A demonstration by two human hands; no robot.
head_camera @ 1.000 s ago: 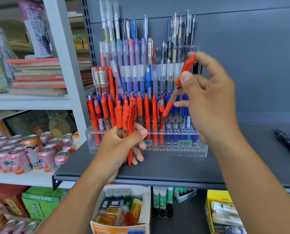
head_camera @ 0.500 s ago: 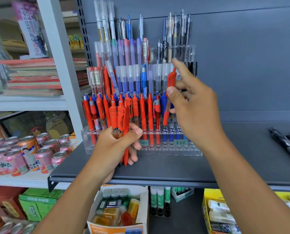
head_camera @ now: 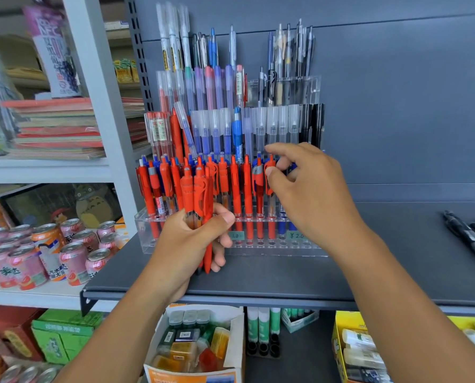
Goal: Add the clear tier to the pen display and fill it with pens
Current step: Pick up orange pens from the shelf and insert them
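Filling step: right hand (head_camera: 308, 194) pinches an orange pen (head_camera: 269, 186) seated in the clear tier (head_camera: 258, 248); left hand (head_camera: 189, 241) grips the spare bundle (head_camera: 199, 194). Next probably calls for letting go, then drawing another pen.

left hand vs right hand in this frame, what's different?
Left hand grips a bundle of red pens; right hand pinches the top of a single red pen. Left hand is low, in front of the clear tier; right hand is higher. The bundle is outside the slots; the single red pen stands in one. Both handle red pens.
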